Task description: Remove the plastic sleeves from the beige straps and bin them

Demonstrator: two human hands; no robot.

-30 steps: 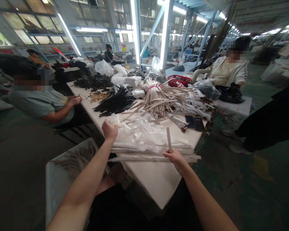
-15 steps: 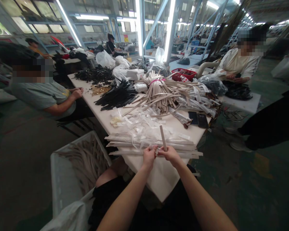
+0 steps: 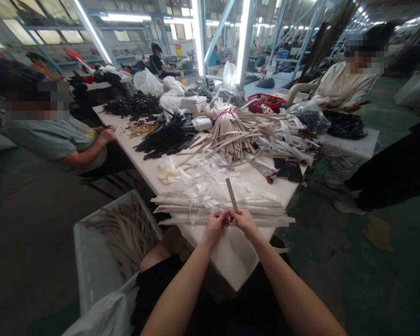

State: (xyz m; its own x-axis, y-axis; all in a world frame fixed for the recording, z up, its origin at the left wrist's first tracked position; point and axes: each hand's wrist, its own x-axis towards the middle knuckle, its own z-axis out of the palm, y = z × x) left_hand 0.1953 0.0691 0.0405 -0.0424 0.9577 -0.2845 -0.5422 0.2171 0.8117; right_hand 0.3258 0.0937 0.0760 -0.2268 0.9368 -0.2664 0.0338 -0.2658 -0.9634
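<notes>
A narrow grey-beige strap point(image 3: 232, 195) stands up out of my right hand point(image 3: 245, 221), whose fingers are closed around its lower part. My left hand point(image 3: 216, 227) meets it at the fingertips, fingers pinched together; what they hold is hidden. Just beyond and under both hands lie long pale flat strips point(image 3: 182, 207), stacked crosswise along the near part of the table. Crumpled clear plastic wrappers point(image 3: 210, 179) are heaped behind and on top of them.
A pink-tied bundle of beige straps point(image 3: 227, 123) lies farther back on the table point(image 3: 236, 266), beside black strips point(image 3: 168, 137). Two phones point(image 3: 287, 170) rest near the right edge. At my left stands a white bin point(image 3: 91, 270) of straps. Co-workers sit left point(image 3: 56, 144) and right point(image 3: 350, 84).
My fingertips have drawn closer together, and the strap leans a little more to the left. The right co-worker's hands have moved apart. The camera view has shifted slightly.
</notes>
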